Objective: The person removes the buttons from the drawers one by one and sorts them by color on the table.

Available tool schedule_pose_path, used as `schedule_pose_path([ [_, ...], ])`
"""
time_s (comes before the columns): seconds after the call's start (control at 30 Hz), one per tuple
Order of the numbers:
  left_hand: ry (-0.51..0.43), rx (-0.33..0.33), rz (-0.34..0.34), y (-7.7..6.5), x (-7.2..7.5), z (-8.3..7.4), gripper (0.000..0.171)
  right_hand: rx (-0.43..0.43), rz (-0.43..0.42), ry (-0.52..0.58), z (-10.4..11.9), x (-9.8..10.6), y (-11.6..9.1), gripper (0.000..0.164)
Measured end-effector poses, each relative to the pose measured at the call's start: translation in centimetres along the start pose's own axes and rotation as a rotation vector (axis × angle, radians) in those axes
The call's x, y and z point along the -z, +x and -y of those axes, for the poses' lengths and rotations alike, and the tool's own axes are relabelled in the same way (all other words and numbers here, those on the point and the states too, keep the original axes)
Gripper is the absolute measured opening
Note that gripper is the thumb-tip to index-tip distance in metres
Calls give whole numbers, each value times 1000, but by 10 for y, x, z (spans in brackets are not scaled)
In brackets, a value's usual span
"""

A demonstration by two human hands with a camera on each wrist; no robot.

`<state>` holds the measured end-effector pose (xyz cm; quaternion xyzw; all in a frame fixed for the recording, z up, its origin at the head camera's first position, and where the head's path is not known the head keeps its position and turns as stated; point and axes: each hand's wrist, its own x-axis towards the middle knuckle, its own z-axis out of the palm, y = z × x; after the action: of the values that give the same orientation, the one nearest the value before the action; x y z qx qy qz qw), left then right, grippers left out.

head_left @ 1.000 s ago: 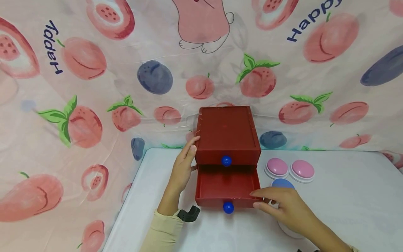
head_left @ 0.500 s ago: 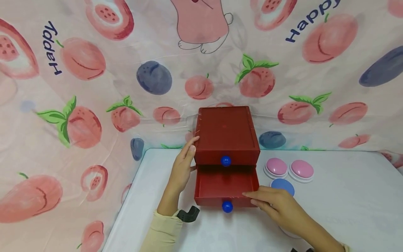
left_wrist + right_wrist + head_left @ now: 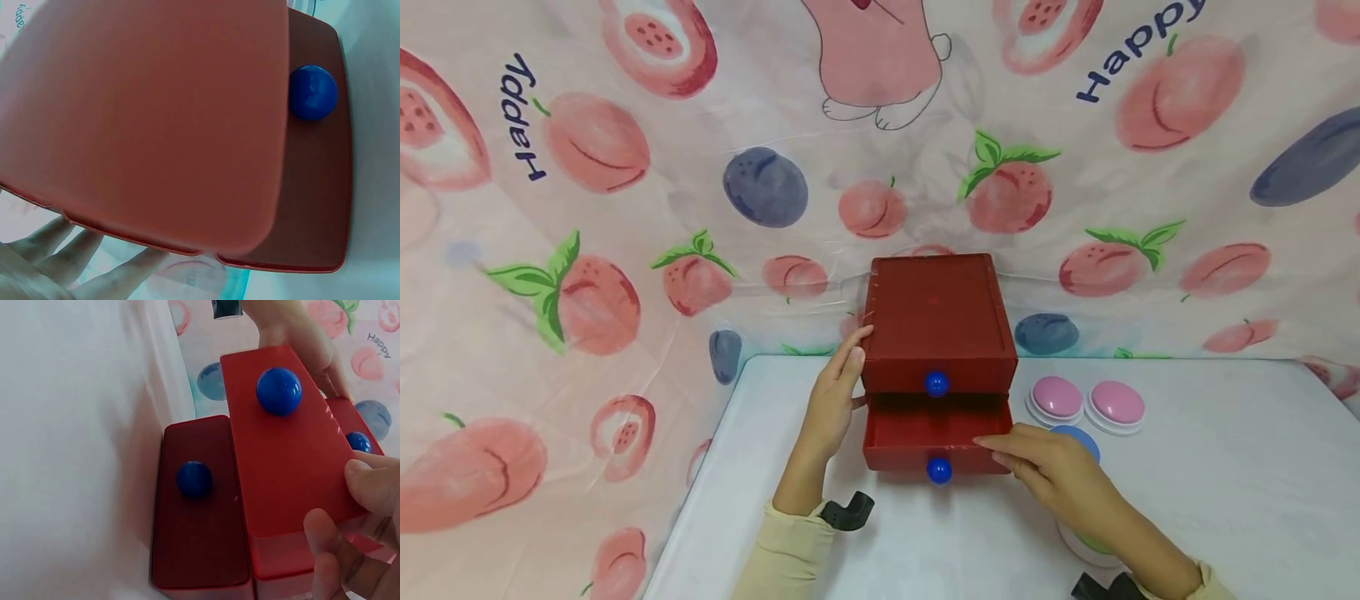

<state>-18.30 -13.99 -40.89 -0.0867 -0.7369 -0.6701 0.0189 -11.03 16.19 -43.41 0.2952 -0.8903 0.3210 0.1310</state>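
A red cabinet of small drawers (image 3: 934, 308) with round blue knobs stands against the patterned backdrop. One drawer (image 3: 917, 460), below the top one, sticks partly out, and its visible inside is bare. My right hand (image 3: 1060, 471) touches the right end of this drawer's front, fingers at its upper edge. In the right wrist view, the fingertips (image 3: 322, 528) lie on the drawer's corner, with a shut drawer (image 3: 201, 506) beneath it. My left hand (image 3: 831, 408) rests against the cabinet's left side, fingers extended; the left wrist view shows those fingers (image 3: 119, 275) along its back edge.
Two pink domed buttons (image 3: 1057, 397) on white bases stand right of the cabinet. A blue one (image 3: 1078, 440) and a green one (image 3: 1093, 546) are partly covered by my right hand and forearm. Black wrist mounts (image 3: 847, 511) sit on both wrists.
The drawer has slid back toward the cabinet, its front now farther from me. My right hand first shifted left along the front, then moved forward with it. The left hand stays in place.
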Motion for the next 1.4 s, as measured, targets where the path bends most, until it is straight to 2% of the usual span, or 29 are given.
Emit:
schedule_pose_path([
  [0.1, -1, 1, 5, -1, 1, 1, 45, -7, -12, -22, -3, -5, 6, 40],
  [0.33, 8, -4, 7, 1, 2, 2, 44, 31, -133, -50, -12, -12, 17, 41],
  [0.5, 11, -7, 5, 2, 2, 2, 44, 27, -160, -99, -12, -15, 22, 40],
  [0.6, 12, -7, 2, 1, 2, 3, 45, 2, -169, -122, -7, -14, 22, 38],
  [0.67, 8, -5, 6, 1, 2, 3, 45, -9, -210, -132, -2, -12, 21, 38],
  [0.77, 9, -4, 11, 2, 2, 4, 45, 17, -302, -123, 9, -10, 19, 41],
  [0.83, 14, -3, 11, 2, 2, 4, 45, 46, -329, -96, 17, -10, 18, 44],
  [0.9, 22, -5, 4, 2, 2, 3, 45, 41, -279, -76, 26, -13, 18, 44],
  [1.03, 25, -5, -4, 2, 4, 3, 45, -68, -44, -67, 36, -25, 21, 44],
  [1.1, 24, -4, -3, 1, 4, 2, 45, -110, 40, -87, 38, -33, 24, 45],
  [1.17, 22, -5, -1, 1, 4, 2, 45, -111, 61, -94, 37, -40, 27, 47],
  [1.3, 21, -8, 4, 1, 3, 3, 45, -81, 3, -79, 34, -52, 32, 45],
  [1.4, 25, -12, 5, 2, 3, 4, 44, -92, -35, -44, 32, -57, 34, 40],
])
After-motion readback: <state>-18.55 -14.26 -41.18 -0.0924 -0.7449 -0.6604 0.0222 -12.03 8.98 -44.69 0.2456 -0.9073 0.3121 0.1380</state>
